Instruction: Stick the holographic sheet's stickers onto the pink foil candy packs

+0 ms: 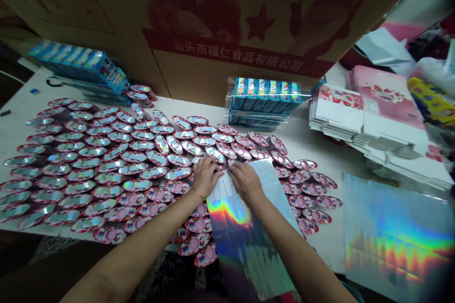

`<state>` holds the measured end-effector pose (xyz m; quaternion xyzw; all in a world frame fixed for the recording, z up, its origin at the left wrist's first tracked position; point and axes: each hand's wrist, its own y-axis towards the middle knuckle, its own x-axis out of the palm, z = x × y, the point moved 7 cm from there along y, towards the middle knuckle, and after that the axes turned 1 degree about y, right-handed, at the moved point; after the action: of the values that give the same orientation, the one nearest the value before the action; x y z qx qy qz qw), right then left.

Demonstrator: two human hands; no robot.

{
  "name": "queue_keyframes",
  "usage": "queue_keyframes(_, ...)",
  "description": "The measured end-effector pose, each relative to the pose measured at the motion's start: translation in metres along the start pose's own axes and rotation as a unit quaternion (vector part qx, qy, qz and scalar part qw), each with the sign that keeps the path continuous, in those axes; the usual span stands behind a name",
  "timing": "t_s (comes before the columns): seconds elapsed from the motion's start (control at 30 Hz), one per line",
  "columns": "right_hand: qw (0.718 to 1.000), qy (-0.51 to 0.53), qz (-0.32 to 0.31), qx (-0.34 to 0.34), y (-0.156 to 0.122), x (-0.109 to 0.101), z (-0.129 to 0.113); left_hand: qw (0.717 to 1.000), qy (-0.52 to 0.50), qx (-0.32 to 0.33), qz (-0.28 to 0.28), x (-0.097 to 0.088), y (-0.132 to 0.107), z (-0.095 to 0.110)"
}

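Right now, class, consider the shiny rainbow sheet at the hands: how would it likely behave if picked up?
The shiny sheet probably bends easily: its reflections ripple in uneven streaks. It seems light for its size, being broad with barely visible thickness. Its glossy face may slide a little under the right hand.

A large printed cardboard box (213, 23) stands behind blue packs (263, 105) as strawberry-print cartons (386, 92) sit stacked at right.
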<state>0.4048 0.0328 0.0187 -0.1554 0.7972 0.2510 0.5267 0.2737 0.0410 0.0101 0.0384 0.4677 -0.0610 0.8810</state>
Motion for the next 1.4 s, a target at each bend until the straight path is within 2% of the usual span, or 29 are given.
queue_keyframes(0.07,0.999,0.021,0.002,0.025,0.004,-0.005,0.003,1.000,-0.003,0.007,-0.005,-0.002,-0.001,0.003)
queue_keyframes(0.2,0.995,0.089,-0.006,0.046,0.011,-0.010,0.011,0.998,0.004,0.034,-0.055,-0.004,-0.002,0.013)
queue_keyframes(0.33,0.987,0.152,-0.038,0.039,0.017,-0.010,0.018,0.995,0.001,0.065,-0.080,-0.005,0.000,0.024)
queue_keyframes(0.4,0.988,0.147,-0.037,0.023,0.017,-0.012,0.018,0.994,-0.029,0.041,-0.099,-0.002,0.004,0.023)
queue_keyframes(0.47,0.993,0.114,-0.009,0.002,0.014,-0.016,0.015,0.989,-0.079,-0.006,-0.124,0.003,0.008,0.018)
queue_keyframes(0.6,0.996,0.046,0.027,-0.071,0.002,-0.018,0.004,0.966,-0.178,-0.092,-0.162,0.011,0.011,0.005)
queue_keyframes(0.7,0.993,0.034,0.025,-0.114,-0.008,-0.013,-0.002,0.948,-0.244,-0.115,-0.167,0.016,0.011,0.000)
queue_keyframes(0.83,0.994,0.037,0.026,-0.097,-0.016,-0.011,0.000,0.940,-0.274,-0.127,-0.156,0.019,0.009,-0.001)
queue_keyframes(1.03,0.995,0.041,0.027,-0.083,-0.023,-0.010,-0.003,0.945,-0.259,-0.122,-0.160,0.019,0.008,0.001)
queue_keyframes(1.2,0.993,0.088,0.067,-0.036,-0.022,-0.008,-0.004,0.955,-0.226,-0.107,-0.162,0.019,0.007,0.003)
queue_keyframes(1.3,0.988,0.133,0.077,0.010,-0.018,-0.017,-0.005,0.973,-0.152,-0.068,-0.159,0.016,0.007,0.007)
queue_keyframes(1.4,0.972,0.210,0.060,0.084,-0.014,-0.040,-0.002,0.992,-0.029,0.008,-0.121,0.007,0.007,0.013)
